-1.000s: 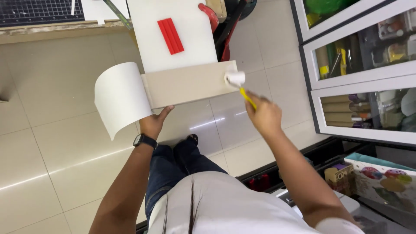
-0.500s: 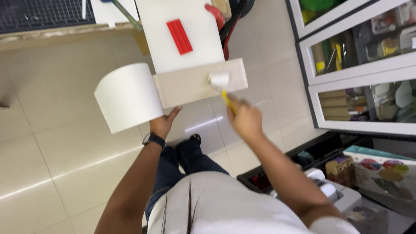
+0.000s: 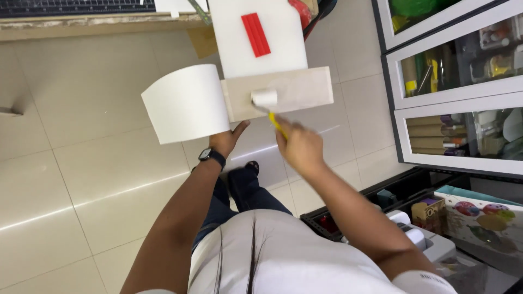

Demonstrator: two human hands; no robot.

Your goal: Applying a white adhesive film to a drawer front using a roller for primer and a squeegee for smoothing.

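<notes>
Your right hand [image 3: 298, 146] is clamped on a yellow-handled foam roller [image 3: 265, 99], pressed against the matte beige board [image 3: 297, 90]. Your left hand [image 3: 229, 139] supports the board's underside beside a smooth curled white sheet [image 3: 185, 103].

You have one view only, from the camera on your head, aimed steeply down past your chest and legs at the tiled floor [image 3: 81, 163]. Your left hand [image 3: 229, 139] and right hand [image 3: 298, 146] sit close, mid-frame. The glass-fronted cabinet [image 3: 452, 81] fills the right edge, and the table [image 3: 98, 19] runs along the top edge.
</notes>
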